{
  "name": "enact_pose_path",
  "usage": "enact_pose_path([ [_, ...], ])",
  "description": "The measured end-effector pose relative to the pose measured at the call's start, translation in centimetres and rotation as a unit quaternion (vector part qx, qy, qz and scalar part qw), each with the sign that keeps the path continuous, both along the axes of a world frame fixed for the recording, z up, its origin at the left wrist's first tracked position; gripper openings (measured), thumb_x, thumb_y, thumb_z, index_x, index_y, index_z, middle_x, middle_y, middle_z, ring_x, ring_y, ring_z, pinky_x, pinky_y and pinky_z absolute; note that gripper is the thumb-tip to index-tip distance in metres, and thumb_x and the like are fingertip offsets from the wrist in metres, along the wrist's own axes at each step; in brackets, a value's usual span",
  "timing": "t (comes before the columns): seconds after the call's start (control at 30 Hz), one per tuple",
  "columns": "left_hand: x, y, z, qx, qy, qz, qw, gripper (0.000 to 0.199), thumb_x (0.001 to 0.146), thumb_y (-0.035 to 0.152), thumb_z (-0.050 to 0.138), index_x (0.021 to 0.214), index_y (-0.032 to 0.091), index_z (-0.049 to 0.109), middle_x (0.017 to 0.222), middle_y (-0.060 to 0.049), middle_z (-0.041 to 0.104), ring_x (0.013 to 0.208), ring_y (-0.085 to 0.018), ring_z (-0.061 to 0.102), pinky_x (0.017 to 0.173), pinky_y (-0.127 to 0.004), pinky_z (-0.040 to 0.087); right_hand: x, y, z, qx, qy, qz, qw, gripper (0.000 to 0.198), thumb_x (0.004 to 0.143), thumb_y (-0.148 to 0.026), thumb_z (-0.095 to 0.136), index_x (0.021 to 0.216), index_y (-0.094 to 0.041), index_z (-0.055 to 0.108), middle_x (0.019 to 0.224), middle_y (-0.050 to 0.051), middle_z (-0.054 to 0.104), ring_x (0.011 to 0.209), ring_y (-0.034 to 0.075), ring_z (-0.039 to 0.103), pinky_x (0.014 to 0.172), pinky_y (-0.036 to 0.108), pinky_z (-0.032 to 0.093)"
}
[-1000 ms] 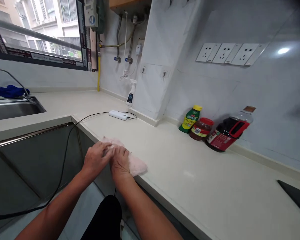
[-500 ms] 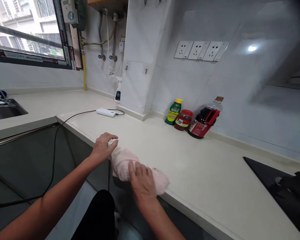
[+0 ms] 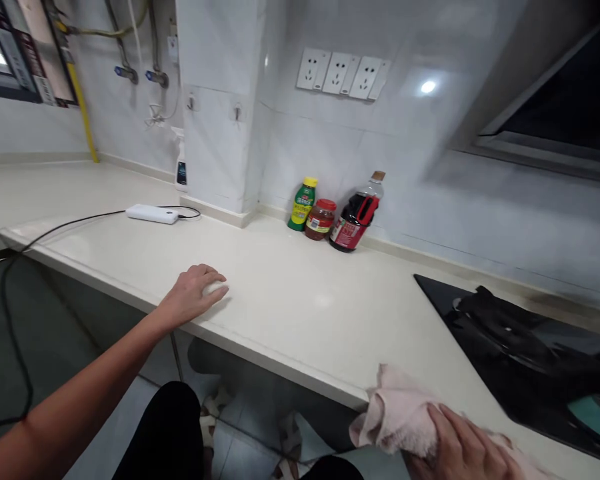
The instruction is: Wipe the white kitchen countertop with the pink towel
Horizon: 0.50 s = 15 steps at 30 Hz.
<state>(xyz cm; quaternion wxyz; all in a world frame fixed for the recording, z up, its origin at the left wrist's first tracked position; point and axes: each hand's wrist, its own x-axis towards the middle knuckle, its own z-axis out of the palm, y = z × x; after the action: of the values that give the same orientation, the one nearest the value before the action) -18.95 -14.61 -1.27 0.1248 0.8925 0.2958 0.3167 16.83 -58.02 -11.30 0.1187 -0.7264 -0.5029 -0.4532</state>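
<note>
A pale pink cloth (image 3: 397,417) hangs bunched over the front edge of the white countertop (image 3: 300,287), at the lower right. My right hand (image 3: 465,447) is pressed on it, fingers curled into the fabric; part of the hand is cut off by the bottom of the view. Farther left, my left hand (image 3: 196,292) rests near the counter's front edge. Its thumb stands apart from the curved fingers, and I see only counter surface between them.
Against the wall stand a green bottle (image 3: 303,205), a red-lidded jar (image 3: 321,220) and a large dark sauce bottle (image 3: 356,217). A white power bank (image 3: 153,213) with a black cable lies left. A black cooktop (image 3: 460,333) is at right; a spray bottle (image 3: 181,163) stands behind.
My right hand has slid the cloth rightward along the counter's edge, away from my left hand. The left hand stays on the counter. The view has turned right, showing more of the cooktop.
</note>
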Motion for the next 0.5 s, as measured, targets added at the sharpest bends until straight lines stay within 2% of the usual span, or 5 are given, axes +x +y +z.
enact_pose_path([
  [0.07, 0.3, -0.1, -0.2, 0.022, 0.012, -0.008, 1.000, 0.037, 0.091, 0.056, 0.055, 0.109, 0.028, 0.073, 0.118, -0.009, 0.068, 0.111, -0.030, 0.061, 0.098, -0.042, 0.044, -2.0, 1.7, 0.8, 0.006, 0.059, -0.010, 0.998, 0.059, 0.086, -0.041, 0.057, 0.141, -0.021, 0.047, 0.119, 0.018, 0.065, 0.108, 0.040, 0.058, 0.093, 0.057, 0.043],
  [0.17, 0.3, 0.1, -0.3, 0.054, 0.027, 0.007, 0.998, 0.037, 0.090, 0.057, 0.054, 0.107, 0.030, 0.072, 0.118, -0.007, 0.069, 0.112, -0.030, 0.061, 0.099, -0.042, 0.044, -7.6, 7.2, 2.0, 0.012, 0.120, -0.007, 0.993, 0.039, 0.087, -0.029, 0.056, 0.125, -0.020, 0.054, 0.118, 0.018, 0.065, 0.110, 0.039, 0.056, 0.094, 0.057, 0.042],
  [0.3, 0.2, 0.5, -0.1, 0.077, 0.048, 0.021, 0.996, 0.042, 0.092, 0.059, 0.046, 0.107, 0.027, 0.070, 0.116, -0.006, 0.070, 0.111, -0.027, 0.062, 0.099, -0.042, 0.046, -16.3, 16.7, 2.3, 0.032, 0.084, 0.071, 0.993, 0.035, 0.096, -0.022, 0.047, 0.130, -0.022, 0.054, 0.120, 0.011, 0.067, 0.114, 0.031, 0.054, 0.094, 0.050, 0.045],
  [0.37, 0.1, 0.8, 0.1, 0.073, 0.055, 0.024, 0.996, 0.049, 0.093, 0.061, 0.041, 0.106, 0.024, 0.070, 0.113, -0.006, 0.071, 0.110, -0.026, 0.063, 0.101, -0.042, 0.046, -19.7, 21.0, 2.0, 0.000, 0.065, 0.115, 0.991, 0.037, 0.098, -0.023, 0.046, 0.134, -0.021, 0.053, 0.130, 0.010, 0.062, 0.119, 0.028, 0.051, 0.094, 0.048, 0.047],
  [0.5, -0.1, 2.0, 0.1, 0.057, 0.073, 0.012, 0.996, 0.053, 0.089, 0.063, 0.043, 0.102, 0.022, 0.072, 0.110, -0.006, 0.073, 0.109, -0.027, 0.063, 0.104, -0.042, 0.046, -22.5, 25.9, 2.0, 0.051, -0.017, 0.197, 0.979, 0.033, 0.098, -0.023, 0.049, 0.131, -0.019, 0.053, 0.129, 0.012, 0.060, 0.117, 0.029, 0.053, 0.088, 0.045, 0.052],
])
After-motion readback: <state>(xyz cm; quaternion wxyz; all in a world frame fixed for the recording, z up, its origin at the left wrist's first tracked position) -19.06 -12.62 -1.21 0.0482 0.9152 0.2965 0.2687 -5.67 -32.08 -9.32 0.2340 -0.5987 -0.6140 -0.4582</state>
